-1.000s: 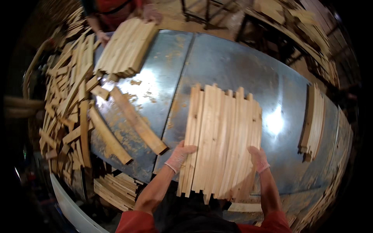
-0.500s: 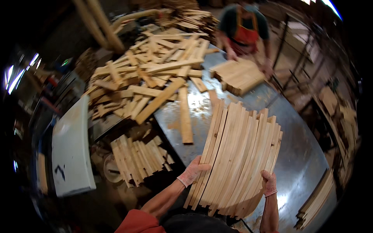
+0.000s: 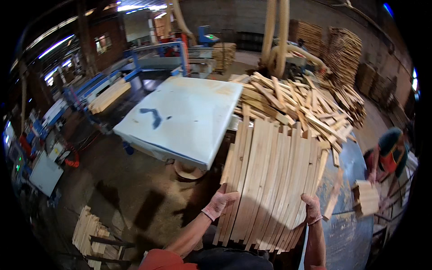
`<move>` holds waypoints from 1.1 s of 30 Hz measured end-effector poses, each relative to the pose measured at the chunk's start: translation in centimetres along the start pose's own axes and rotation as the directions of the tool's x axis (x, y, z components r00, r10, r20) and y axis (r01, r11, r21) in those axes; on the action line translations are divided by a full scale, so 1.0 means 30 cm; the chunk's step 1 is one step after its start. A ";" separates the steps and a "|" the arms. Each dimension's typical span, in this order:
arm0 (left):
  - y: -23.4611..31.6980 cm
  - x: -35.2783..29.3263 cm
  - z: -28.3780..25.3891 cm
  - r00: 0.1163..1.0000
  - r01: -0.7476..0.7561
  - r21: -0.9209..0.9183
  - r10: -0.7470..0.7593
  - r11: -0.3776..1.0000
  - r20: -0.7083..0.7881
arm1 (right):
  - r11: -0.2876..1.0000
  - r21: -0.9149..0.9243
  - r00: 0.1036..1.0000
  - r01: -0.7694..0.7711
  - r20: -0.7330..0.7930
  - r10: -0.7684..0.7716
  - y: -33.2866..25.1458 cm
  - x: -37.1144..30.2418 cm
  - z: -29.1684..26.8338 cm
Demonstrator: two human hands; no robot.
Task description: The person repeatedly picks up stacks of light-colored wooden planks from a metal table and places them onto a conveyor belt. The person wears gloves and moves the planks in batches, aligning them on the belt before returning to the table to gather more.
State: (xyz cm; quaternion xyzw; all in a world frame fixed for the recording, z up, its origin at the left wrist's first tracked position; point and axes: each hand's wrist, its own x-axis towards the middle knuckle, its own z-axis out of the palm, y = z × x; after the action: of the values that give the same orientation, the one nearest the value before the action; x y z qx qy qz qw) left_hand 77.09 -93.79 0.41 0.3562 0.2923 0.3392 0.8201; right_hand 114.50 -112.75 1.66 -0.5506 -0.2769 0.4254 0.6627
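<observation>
Slats: one set, pale wood, laid side by side as a broad panel; ends uneven; dark knots; a shadow over the near right part. Position: in front of the body, between the two hands, the greater length reaching beyond the grip, the shorter part toward the waist.

Left hand: gloved; clamped on the left edge of the slats, thumb over the upper face, below mid-length.

Right hand: gloved; clamped on the right edge, opposite the left, thumb likewise on top. Fingers beneath, both hands: largely hidden. Whether anything supports the set from below: cannot tell.

Board: white, dark marks, beyond the slats to the left.

Heap: loose wood pieces, past the slats' far end.

Table: metal, right of the slats; one loose strip on it.

Co-worker: far right, at the table's edge, with a wood block.

Pile: short wood, lower left.
</observation>
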 end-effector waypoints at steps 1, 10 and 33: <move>0.063 -0.057 -0.064 0.996 -0.032 0.028 0.034 0.999 -0.082 | 0.999 -0.008 0.998 -0.033 0.061 0.033 -0.015 0.044 0.120; 0.444 -0.160 -0.635 0.909 -0.052 0.142 0.105 0.989 -0.404 | 0.968 -0.143 0.852 -0.204 0.461 0.248 0.155 0.576 0.865; 1.579 0.619 -1.454 0.789 0.548 0.798 0.161 0.250 -0.593 | 0.895 0.239 0.905 -0.376 0.303 0.299 0.478 1.343 2.062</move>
State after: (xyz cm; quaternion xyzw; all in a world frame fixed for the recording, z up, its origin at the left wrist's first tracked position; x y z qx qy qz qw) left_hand 40.27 -38.30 7.98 0.6121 0.7075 0.0711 0.3461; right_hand 78.65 -46.72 -1.41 -0.4264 -0.1945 0.6389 0.6101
